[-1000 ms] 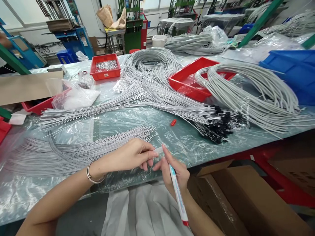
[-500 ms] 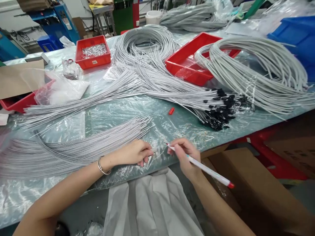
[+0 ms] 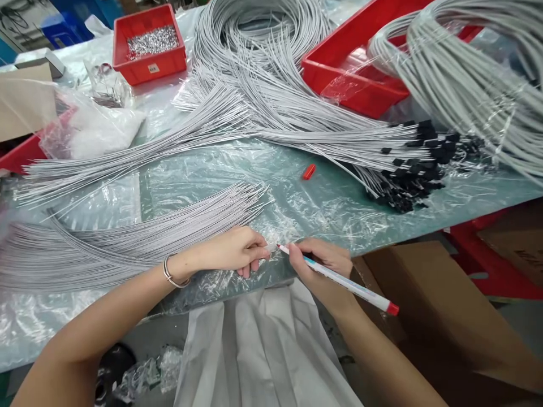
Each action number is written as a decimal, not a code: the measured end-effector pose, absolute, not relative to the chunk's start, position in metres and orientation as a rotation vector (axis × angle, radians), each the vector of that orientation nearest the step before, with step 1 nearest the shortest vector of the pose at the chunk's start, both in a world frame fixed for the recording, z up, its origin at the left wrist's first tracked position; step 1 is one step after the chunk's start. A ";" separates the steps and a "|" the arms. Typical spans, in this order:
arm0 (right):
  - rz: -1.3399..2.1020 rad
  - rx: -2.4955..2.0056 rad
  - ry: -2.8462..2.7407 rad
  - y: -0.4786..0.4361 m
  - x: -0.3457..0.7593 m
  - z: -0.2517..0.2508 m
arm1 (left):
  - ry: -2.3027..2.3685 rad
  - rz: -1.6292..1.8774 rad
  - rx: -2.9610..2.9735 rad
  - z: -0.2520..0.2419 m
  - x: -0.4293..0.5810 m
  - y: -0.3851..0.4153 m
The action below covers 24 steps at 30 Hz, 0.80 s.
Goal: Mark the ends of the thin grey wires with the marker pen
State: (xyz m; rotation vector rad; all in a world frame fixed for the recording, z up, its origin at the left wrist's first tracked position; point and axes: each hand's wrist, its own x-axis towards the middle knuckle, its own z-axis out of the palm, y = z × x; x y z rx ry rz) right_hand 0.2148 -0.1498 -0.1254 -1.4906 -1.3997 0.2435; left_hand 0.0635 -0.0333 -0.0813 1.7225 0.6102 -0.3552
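Observation:
My left hand (image 3: 231, 250), with a bracelet on the wrist, rests on the plastic-covered table and pinches a small white piece (image 3: 270, 248) at its fingertips. My right hand (image 3: 323, 262) grips a white marker pen with a red end (image 3: 339, 280), its tip touching that white piece. A fan of thin grey wires (image 3: 127, 237) lies just left of my left hand. A small red cap (image 3: 309, 171) sits on the table beyond my hands.
More grey wire bundles (image 3: 263, 73) spread over the table; one bundle ends in black connectors (image 3: 418, 164). Red trays stand at the back (image 3: 148, 42) and right (image 3: 360, 62). Cardboard boxes (image 3: 428, 305) stand below the table's edge. White cloth (image 3: 263, 345) covers my lap.
The view has tilted down and closer. My right hand swung the pen from upright to slanted and brought its tip onto the piece pinched in my left hand, now lowered to the table.

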 end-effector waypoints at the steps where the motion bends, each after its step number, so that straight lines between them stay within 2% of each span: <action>1: 0.233 -1.491 -1.401 -0.150 0.214 -0.125 | 0.610 -0.356 1.724 -0.082 0.063 -0.033; 24: 0.130 -1.505 -1.474 -0.151 0.213 -0.128 | 0.572 -0.354 1.761 -0.087 0.063 -0.032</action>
